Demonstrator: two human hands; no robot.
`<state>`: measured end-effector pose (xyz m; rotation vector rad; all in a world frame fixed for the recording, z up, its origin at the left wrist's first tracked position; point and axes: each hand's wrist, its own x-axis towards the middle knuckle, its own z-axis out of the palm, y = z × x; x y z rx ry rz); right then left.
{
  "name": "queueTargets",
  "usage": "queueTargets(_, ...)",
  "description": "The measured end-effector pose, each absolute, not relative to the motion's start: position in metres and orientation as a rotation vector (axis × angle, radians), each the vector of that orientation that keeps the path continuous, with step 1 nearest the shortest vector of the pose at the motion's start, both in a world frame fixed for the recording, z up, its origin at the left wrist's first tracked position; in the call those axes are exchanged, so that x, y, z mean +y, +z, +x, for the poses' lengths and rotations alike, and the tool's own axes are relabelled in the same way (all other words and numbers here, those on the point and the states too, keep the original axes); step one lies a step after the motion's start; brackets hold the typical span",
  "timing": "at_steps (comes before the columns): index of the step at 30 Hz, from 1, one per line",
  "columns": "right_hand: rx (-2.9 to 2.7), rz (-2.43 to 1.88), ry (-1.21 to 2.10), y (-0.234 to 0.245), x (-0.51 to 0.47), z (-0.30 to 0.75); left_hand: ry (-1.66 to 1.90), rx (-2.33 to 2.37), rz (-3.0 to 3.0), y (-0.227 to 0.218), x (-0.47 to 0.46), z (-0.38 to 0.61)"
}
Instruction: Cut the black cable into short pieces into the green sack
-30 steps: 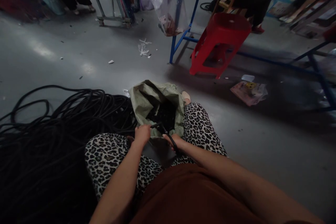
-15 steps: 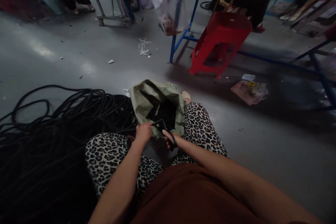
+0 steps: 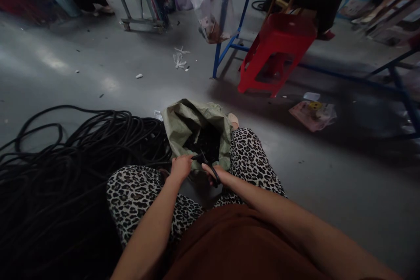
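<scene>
My left hand (image 3: 181, 167) is closed round a black cord (image 3: 196, 157), whose short end sticks out to the right. In my right hand (image 3: 210, 171) is a pair of scissors with black handles (image 3: 216, 177); the blades point up and left, close by the cord's end. Whether they touch it is too small to tell. Both hands are over the near rim of a green woven sack (image 3: 175, 127), which stands open between my knees. Dark small pieces (image 3: 210, 138) lie inside it. A large heap of black cord (image 3: 98, 133) spreads over the floor on the left.
A red plastic stool (image 3: 278, 52) stands beyond the sack at the right, by a blue metal frame (image 3: 215, 63). From the frame hangs a clear plastic bag (image 3: 210, 4). A wheeled rack (image 3: 141, 22) is further back, and other people's legs show. Litter (image 3: 313, 113) lies on the floor.
The black length that stretched, bent, from my left hand toward the scissors now shows only as a short straight end. My hands have hardly moved.
</scene>
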<state>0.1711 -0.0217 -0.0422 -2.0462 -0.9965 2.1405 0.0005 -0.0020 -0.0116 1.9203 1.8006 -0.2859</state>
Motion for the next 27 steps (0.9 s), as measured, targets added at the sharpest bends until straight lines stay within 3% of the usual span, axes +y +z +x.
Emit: queueTargets(27, -1.104, -2.043, 2.074, -0.023, -0.024, 0.171, -0.328, 1.747, 1.925, -0.019, -0.004, 0.001)
